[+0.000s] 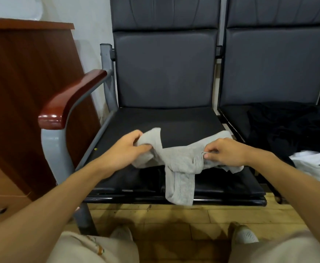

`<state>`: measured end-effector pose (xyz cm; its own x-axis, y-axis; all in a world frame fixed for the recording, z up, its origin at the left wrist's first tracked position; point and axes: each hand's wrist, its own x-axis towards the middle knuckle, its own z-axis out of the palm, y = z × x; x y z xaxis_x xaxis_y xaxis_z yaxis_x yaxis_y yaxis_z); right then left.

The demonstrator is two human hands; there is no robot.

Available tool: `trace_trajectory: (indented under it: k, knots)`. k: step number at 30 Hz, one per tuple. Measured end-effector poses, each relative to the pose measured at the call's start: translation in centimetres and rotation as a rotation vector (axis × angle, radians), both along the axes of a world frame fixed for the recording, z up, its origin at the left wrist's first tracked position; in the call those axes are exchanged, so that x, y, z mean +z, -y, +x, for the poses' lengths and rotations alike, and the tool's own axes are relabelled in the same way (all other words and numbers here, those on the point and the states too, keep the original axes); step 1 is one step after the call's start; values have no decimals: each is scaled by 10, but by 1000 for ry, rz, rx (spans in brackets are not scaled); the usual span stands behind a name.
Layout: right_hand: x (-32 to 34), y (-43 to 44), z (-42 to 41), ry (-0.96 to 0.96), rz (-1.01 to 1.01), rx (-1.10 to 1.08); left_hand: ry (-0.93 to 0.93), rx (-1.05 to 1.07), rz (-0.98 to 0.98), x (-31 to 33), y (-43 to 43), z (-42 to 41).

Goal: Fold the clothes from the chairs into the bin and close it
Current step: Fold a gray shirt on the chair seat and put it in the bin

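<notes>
Grey garment (178, 160) gripped between both hands (left (128, 149), right (225, 151)), on chair seat (174, 122)

We see the grey garment (176, 162) as soft knitted cloth, matt, with a fine ribbed texture. The chair seat (174, 120) looks like smooth black leather or vinyl, faintly shiny. The armrest (70, 103) is reddish wood under a glossy varnish that catches the light; the frame (58, 149) is smooth grey-painted metal. We read the black garment (288, 126) as matt cloth, and the floor (174, 215) as yellowish wood, scuffed and dull.
</notes>
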<state>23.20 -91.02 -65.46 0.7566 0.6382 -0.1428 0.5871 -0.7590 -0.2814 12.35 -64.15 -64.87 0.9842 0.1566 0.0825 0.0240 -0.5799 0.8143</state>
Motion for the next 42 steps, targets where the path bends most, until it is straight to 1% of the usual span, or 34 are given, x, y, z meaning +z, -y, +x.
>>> trace_trajectory:
  k: [2, 5, 7, 11, 12, 13, 14, 16, 17, 18, 20, 21, 23, 26, 29, 32, 34, 36, 37, 38, 40, 42]
  knots:
    - [-1, 1, -2, -18, -84, 15, -53, -171, -38, 8, 7, -9]
    - [-4, 3, -8, -72, -174, 37, -235, -442, 76, 6, 19, -19]
    - [-5, 3, -11, -94, -201, 41, -357, -555, 127, 2, 30, -25]
    - [-1, 2, -18, -136, -221, 68, -661, -793, 227, 4, 42, -31]
    - [1, 3, -20, -158, -217, 77, -694, -830, 214, 5, 43, -32]
    - [1, 3, -23, -188, -210, 83, -680, -827, 162, 5, 43, -32]
    - [1, 4, -25, -214, -203, 83, -625, -777, 81, 5, 43, -31]
    - [1, 5, -28, -228, -207, 82, -457, -539, -63, 3, 42, -27]
    - [0, 5, -29, -214, -217, 81, -368, -396, -52, -1, 39, -23]
    - [0, 6, -29, -196, -229, 78, -288, -277, 24, -5, 34, -17]
    - [1, 7, -29, -176, -248, 68, -193, -150, 260, -13, 20, -7]
    - [3, 7, -29, -171, -254, 59, -187, -113, 354, -18, 12, -2]
    - [4, 8, -26, -151, -253, 38, -213, -55, 451, -26, -1, 8]
    - [5, 7, -20, -149, -250, 15, -285, 3, 489, -32, -8, 17]
    - [6, 4, -16, -177, -240, 20, -413, 28, 470, -33, 2, 19]
    - [4, -2, -16, -183, -232, 51, -507, 52, 406, -34, 12, 19]
    - [2, -7, -15, -172, -230, 67, -527, 80, 346, -36, 12, 21]
    - [2, -10, -14, -156, -225, 76, -527, 131, 236, -36, 9, 23]
    - [3, -11, -15, -144, -217, 77, -517, 160, 136, -36, 7, 24]
    - [4, -11, -15, -132, -203, 77, -502, 185, -5, -35, 7, 24]
    - [7, -8, -15, -115, -191, 74, -453, 206, -356, -29, 7, 20]
    - [9, -1, -15, -123, -237, 48, -400, 151, -655, -20, 7, 13]
